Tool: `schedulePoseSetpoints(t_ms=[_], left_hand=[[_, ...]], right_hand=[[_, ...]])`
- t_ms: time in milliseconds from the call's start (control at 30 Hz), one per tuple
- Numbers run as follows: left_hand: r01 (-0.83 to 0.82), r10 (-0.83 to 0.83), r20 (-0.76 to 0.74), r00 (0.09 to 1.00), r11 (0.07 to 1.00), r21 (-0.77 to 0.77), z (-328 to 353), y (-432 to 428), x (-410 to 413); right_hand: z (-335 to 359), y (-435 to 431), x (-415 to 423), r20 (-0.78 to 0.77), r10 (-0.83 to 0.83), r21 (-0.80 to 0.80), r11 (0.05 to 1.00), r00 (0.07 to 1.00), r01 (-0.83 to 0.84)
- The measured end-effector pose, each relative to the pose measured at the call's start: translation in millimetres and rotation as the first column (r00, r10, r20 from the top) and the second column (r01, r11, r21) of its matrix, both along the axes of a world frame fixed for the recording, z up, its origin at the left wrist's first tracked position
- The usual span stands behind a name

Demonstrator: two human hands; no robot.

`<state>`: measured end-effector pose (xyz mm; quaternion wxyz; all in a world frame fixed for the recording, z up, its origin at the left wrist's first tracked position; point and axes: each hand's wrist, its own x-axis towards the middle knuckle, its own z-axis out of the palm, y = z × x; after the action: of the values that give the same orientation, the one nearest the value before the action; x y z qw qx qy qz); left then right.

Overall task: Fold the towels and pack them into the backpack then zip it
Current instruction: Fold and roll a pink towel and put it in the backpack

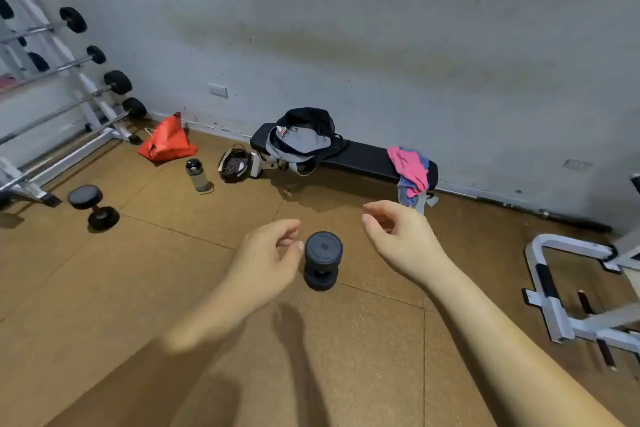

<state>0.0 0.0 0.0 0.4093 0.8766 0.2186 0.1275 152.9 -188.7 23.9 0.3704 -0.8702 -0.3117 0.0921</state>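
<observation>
A grey and black backpack [302, 138] lies slumped on the left end of a black flat bench [363, 159] against the far wall. Pink, blue and grey towels [410, 172] hang in a loose heap over the bench's right end. Both of my hands are held out in front of me, well short of the bench. My left hand [268, 258] has its fingers loosely curled and apart, holding nothing. My right hand [401, 236] is likewise loosely open and empty.
A black dumbbell [322, 260] stands on the brown floor between my hands. Another dumbbell [93, 206] lies at left, near a barbell rack [79, 87]. A red bag [167, 141], a bottle [199, 175] and a helmet [234, 165] sit left of the bench. A white frame [568, 295] stands at right.
</observation>
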Motion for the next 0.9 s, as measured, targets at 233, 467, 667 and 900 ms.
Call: schedulePoseSetpoints(t_ms=[233, 467, 667, 900], left_hand=[[0.109, -0.120, -0.076, 0.990, 0.984, -0.139, -26.7, 56.8, 186.4], [0.163, -0.167, -0.105, 0.980, 0.985, -0.052, -44.1, 124.4, 352.8], [0.134, -0.145, -0.154, 0.977, 0.988, -0.075, -54.2, 200.2, 473.3], [0.239, -0.259, -0.238, 0.936, 0.965, -0.110, -98.3, 297.5, 634.0]], right_hand=[[-27.8, 42.9, 152.7, -0.107, -0.121, -0.027, 0.993, 0.987, 0.118], [-61.6, 112.3, 331.6, -0.130, -0.080, -0.034, 0.997, 0.988, 0.076], [-61.5, 195.9, 454.9, -0.176, -0.050, -0.049, 0.998, 0.983, 0.042], [-99.6, 285.7, 591.4, -0.233, -0.174, -0.082, 0.984, 0.957, 0.159]])
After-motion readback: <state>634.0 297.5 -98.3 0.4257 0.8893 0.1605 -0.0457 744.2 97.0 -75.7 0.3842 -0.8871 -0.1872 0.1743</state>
